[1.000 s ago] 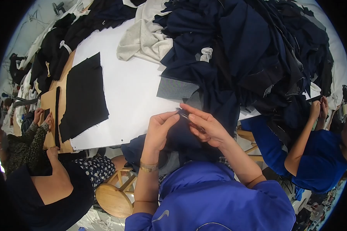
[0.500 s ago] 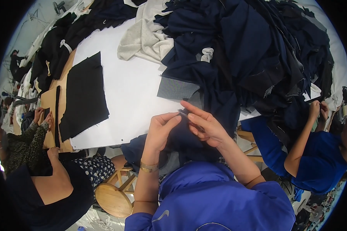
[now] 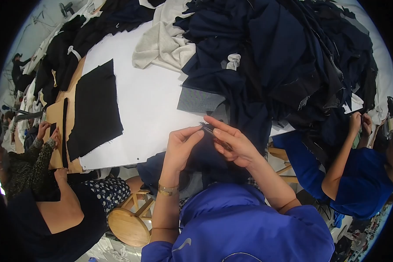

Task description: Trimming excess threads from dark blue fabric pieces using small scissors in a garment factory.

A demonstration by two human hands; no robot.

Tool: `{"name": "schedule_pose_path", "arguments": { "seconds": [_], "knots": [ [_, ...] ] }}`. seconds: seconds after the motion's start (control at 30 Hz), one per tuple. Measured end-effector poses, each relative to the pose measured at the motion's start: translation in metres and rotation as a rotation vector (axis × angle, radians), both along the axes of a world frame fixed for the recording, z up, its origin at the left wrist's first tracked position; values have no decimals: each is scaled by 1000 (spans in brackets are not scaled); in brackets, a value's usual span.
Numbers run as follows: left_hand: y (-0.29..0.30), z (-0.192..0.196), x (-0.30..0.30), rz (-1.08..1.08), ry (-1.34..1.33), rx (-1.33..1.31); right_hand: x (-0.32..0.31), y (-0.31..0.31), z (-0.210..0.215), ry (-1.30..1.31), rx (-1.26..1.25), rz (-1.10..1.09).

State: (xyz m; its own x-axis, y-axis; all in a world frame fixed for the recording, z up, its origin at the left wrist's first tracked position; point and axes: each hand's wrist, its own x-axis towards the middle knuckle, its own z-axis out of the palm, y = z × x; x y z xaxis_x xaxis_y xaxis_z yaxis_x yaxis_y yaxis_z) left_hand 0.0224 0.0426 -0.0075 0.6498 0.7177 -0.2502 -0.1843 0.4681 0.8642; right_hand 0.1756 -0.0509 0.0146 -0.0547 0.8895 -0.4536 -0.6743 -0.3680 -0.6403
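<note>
Your left hand [image 3: 181, 146] pinches the frayed edge of dark navy woven cloth [image 3: 209, 155], which hangs near the flat white tabletop [image 3: 150, 102]. Your right hand [image 3: 236, 146] grips a slim, dark metallic tool [image 3: 210, 130] beside that edge.

**A workshop where cloth is handled**

Heaps of dark blue cloth [image 3: 275, 48] are piled on a white table [image 3: 148, 100]. A cut black piece [image 3: 97, 111] with fuzzy edges is spread flat. Wooden stools [image 3: 129, 227] are set by the table, people [image 3: 360, 181] are seen at both sides, and more black cloth [image 3: 56, 59] is heaped at the left.
</note>
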Motion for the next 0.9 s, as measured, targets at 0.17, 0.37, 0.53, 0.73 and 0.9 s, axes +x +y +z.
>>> {"name": "schedule_pose_path", "arguments": {
  "seconds": [0.17, 0.37, 0.53, 0.73, 0.9],
  "knots": [
    [0, 1, 0, 1, 52, 63, 0, 0, 0, 2, -11, 6],
    [-1, 1, 0, 1, 83, 99, -2, 1, -2, 32, -20, -13],
    [0, 2, 0, 28, 67, 79, 0, -1, 1, 90, -5, -4],
    [0, 4, 0, 12, 70, 73, 0, 1, -3, 82, -2, -12],
    [0, 2, 0, 4, 90, 98, -1, 1, -4, 90, -14, -10]
  ]
}}
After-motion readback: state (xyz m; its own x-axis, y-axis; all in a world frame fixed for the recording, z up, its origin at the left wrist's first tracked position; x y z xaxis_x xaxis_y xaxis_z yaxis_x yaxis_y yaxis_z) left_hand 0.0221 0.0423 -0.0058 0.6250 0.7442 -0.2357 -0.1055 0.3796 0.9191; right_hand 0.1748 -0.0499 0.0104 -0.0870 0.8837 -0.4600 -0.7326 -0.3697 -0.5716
